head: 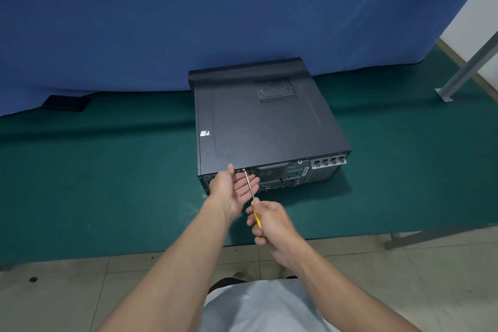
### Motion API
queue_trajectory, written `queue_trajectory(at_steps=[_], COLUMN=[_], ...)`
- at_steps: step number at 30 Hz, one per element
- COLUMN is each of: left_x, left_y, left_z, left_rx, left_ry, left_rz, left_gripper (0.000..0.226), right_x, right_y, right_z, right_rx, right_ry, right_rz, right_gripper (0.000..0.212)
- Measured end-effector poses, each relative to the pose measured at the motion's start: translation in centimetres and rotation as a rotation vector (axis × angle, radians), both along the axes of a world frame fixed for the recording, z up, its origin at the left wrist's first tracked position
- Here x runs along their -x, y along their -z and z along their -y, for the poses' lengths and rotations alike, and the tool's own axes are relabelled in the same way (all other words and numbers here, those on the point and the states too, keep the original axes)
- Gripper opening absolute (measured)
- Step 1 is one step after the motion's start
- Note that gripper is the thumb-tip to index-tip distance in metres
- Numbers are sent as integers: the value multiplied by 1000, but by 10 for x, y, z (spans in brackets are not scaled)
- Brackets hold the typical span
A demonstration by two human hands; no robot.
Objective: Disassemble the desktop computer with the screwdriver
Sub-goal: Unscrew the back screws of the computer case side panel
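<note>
- White shirt (258,307) of the person fills the lower edge; both bare forearms reach forward from it over a tiled floor (67,291).
- Right hand (272,221): fingers (250,221) curled tightly round the yellow handle of the screwdriver (252,191); the metal shaft slants up and to the left, its tip meeting the upper left part of the computer's rear panel.
- Left hand (233,190): held flat with the palm turned up, fingers straight and holding nothing; it lies just under the screwdriver shaft and against the rear panel, thumb at the top edge of the case.
- Computer (264,121): a dark desktop case lying flat on the counter (107,183), which is covered in green; its rear panel faces the person; a vent grille (276,90) sits in the top panel toward the far end, a small sticker (204,133) near the left edge, and silver slot covers (327,162) at the right of the rear panel.
- Background: a blue cloth (188,21) hangs behind the counter, its hem touching the far end of the case; a dark flat object (66,102) lies at the hem to the left; a slanted metal post (469,67) stands at the right.
</note>
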State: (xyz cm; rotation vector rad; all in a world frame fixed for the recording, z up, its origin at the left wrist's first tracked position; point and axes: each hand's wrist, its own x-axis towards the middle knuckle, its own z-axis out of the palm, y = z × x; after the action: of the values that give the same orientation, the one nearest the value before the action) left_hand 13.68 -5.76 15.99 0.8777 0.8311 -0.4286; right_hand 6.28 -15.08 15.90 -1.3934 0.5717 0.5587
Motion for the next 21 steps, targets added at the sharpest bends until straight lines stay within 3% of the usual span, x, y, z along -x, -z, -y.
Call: queue_trajectory(at_steps=[13, 21], left_x=[-2, 0], left_y=[2, 2], left_z=[-2, -3], left_rx=[-50, -58], left_ry=[12, 10], left_rz=[4, 22], left_gripper=[41, 39], right_x=[-4, -8], right_y=[5, 15], right_z=[-1, 9], right_rx=[-228, -683], right_ry=[89, 183], right_rz=[-73, -252], right_gripper=[26, 31])
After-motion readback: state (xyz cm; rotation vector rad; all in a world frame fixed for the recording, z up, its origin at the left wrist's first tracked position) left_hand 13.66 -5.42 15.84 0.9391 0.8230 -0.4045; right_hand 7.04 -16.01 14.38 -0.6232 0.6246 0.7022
